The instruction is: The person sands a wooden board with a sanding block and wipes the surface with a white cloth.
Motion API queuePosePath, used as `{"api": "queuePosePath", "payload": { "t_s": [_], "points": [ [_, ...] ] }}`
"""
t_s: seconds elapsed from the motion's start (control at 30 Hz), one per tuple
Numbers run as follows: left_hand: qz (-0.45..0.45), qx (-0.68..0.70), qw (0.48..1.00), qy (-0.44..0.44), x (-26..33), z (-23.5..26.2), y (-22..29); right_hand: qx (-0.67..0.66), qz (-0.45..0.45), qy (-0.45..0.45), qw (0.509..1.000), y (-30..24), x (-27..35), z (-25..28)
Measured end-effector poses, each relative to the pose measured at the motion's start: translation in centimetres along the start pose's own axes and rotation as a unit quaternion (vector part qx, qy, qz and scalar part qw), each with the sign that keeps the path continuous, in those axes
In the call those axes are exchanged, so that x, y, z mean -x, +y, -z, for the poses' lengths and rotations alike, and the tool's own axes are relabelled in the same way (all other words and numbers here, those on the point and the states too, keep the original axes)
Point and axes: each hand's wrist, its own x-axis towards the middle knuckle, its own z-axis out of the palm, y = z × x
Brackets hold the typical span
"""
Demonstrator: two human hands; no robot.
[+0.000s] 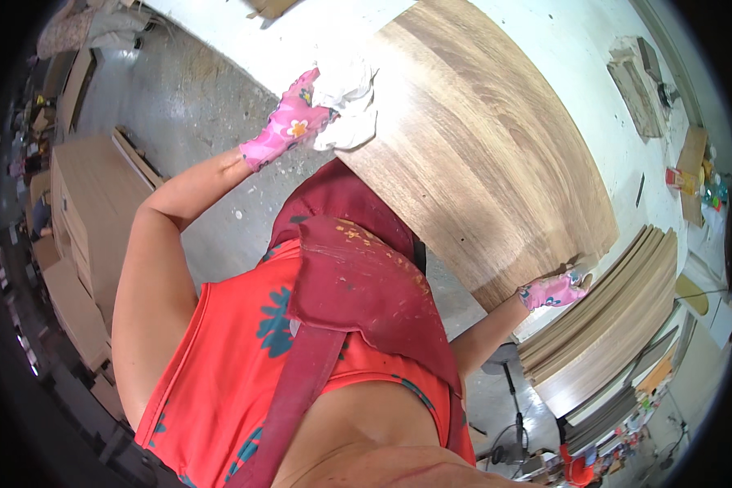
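Note:
My left hand point(289, 124), in a pink floral glove, is closed on a crumpled white cloth point(348, 118) at the left edge of a wood-grain panel point(496, 138). The panel lies flat and has a curved far edge. At its right end my right hand point(555, 293), in a matching glove, grips the panel's edge with the fingers partly curled. The undersides of the right fingers are hidden.
The panel rests on a white worktable point(577, 49). A stack of similar panels point(602, 325) lies to the right. A block-shaped tool point(636, 85) sits at the far right. Large cardboard-coloured boxes point(98, 220) stand on the grey floor point(191, 98) at left.

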Motion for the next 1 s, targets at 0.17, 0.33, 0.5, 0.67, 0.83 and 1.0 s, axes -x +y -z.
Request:
{"api": "queuePosePath", "payload": {
  "t_s": [0.17, 0.33, 0.5, 0.67, 0.83, 1.0],
  "points": [
    [0.023, 0.183, 0.981, -0.067, -8.3, -3.6, 4.1, 0.116, 0.015, 0.014, 0.993, -0.8, 0.5, -0.2],
    [-0.074, 0.052, 0.995, -0.031, -18.2, -8.4, 6.6, 0.129, 0.011, 0.024, 0.991, 0.0, -0.3, 0.2],
    [-0.158, 0.086, 0.983, -0.028, -27.4, -10.0, 4.0, 0.189, 0.023, -0.004, 0.982, 0.1, -1.0, 0.0],
    [-0.112, 0.057, 0.988, -0.09, -25.6, -14.0, 10.3, 0.208, 0.025, 0.072, 0.975, -0.4, -0.5, 0.7],
    [-0.242, -0.043, 0.967, 0.06, -28.9, -11.2, 6.1, 0.109, 0.032, 0.034, 0.993, 0.5, -1.0, 0.2],
    [-0.206, 0.006, 0.978, 0.017, -26.0, -12.6, 10.1, 0.114, 0.042, 0.037, 0.992, 1.1, -1.1, 1.1]
  ]
}}
